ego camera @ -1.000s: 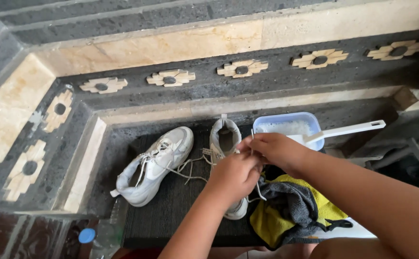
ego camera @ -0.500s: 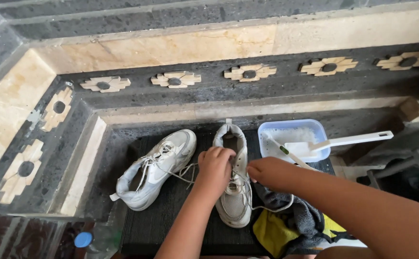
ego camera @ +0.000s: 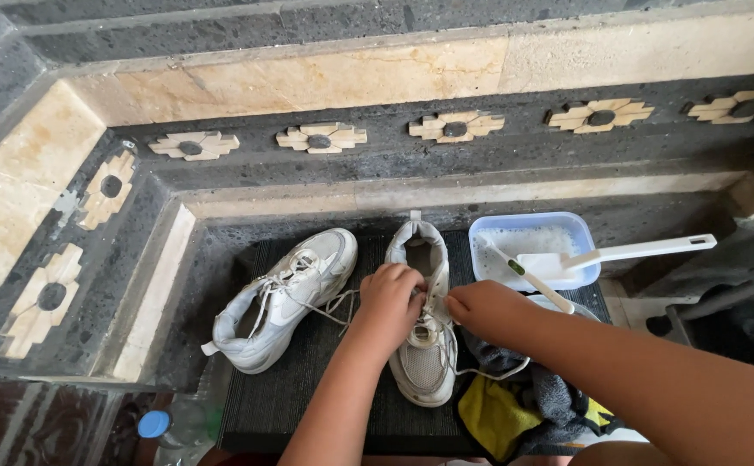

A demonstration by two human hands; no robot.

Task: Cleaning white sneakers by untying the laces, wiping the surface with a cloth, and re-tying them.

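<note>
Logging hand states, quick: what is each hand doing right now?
Left hand: closed on the laces of the upright shoe.
Right hand: pinching the same shoe's laces.

We see two white sneakers: the upright sneaker (ego camera: 424,341) has pale grey mesh at its toe, and the tipped sneaker (ego camera: 283,298) is plain white. Both rest on a black ribbed mat (ego camera: 308,393). The tub (ego camera: 534,248) is pale blue, the brush (ego camera: 614,255) white, the cloth (ego camera: 493,414) yellow. The dark grey stone wall (ego camera: 377,160) bears cream flower-shaped tiles.
</note>
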